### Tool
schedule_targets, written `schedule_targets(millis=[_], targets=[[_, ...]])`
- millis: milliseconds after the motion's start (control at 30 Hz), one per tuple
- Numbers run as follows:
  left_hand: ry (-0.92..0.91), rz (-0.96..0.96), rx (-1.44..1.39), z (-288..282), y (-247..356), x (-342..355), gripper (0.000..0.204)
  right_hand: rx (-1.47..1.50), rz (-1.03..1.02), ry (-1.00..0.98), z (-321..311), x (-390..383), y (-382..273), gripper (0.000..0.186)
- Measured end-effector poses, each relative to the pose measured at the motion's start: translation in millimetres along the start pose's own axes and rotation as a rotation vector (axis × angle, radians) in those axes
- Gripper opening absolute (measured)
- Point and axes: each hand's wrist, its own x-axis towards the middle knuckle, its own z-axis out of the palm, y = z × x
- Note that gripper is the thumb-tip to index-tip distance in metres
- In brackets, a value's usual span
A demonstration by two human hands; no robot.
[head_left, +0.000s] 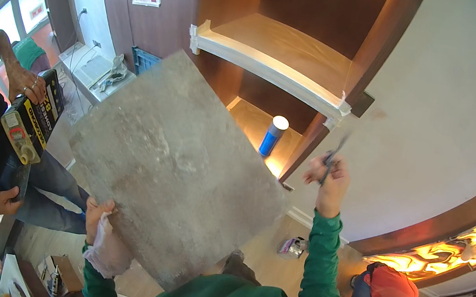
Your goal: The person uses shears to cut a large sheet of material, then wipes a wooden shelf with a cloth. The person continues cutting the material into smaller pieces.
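The large, flat, rectangular panel of mottled grey, stone-like finish (179,164) is located in front of the person's torso, left of the right hand (335,180). The panel's long axis appears to run from upper left to lower right; its right-hand corner is directed toward the right hand, and a gap separates the two.

The left hand (95,216) is the nearer hand, in contact with the lower-left long edge. Its fingers clasp that edge; the fingertips behind the panel are hidden. A pale, translucent wrapping (111,248) hangs at the left wrist.

The right-hand fingers are closed around a slim, dark, pointed hand tool (328,165), blurred, type not determinable. The tool tip points upward, away from the panel. The blue cylindrical can with a white top (272,138) stands on the lower wooden shelf (292,137), beyond the panel's upper-right edge.
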Motion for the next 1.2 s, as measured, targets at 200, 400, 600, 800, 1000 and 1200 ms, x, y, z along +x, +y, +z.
schedule_targets(millis=[200,400,600,800,1000,1200], targets=[[0.333,0.052,0.153,53,16,17,0.035,-0.033,-0.347,0.391,-27,66,-9,0.03],[0.33,0.198,0.082,122,31,16,0.036,0.014,-0.405,0.555,-22,105,27,0.037],[0.149,0.541,0.515,155,40,19,0.031,0.153,-0.397,0.487,-9,110,41,0.038],[0.83,0.471,0.628,197,39,44,0.023,0.188,-0.36,0.498,-4,115,48,0.037],[0.186,0.461,0.227,202,60,26,0.021,0.184,-0.476,0.544,4,124,66,0.033],[-0.031,0.696,0.515,229,68,23,0.019,0.223,-0.54,0.554,10,130,76,0.034]])
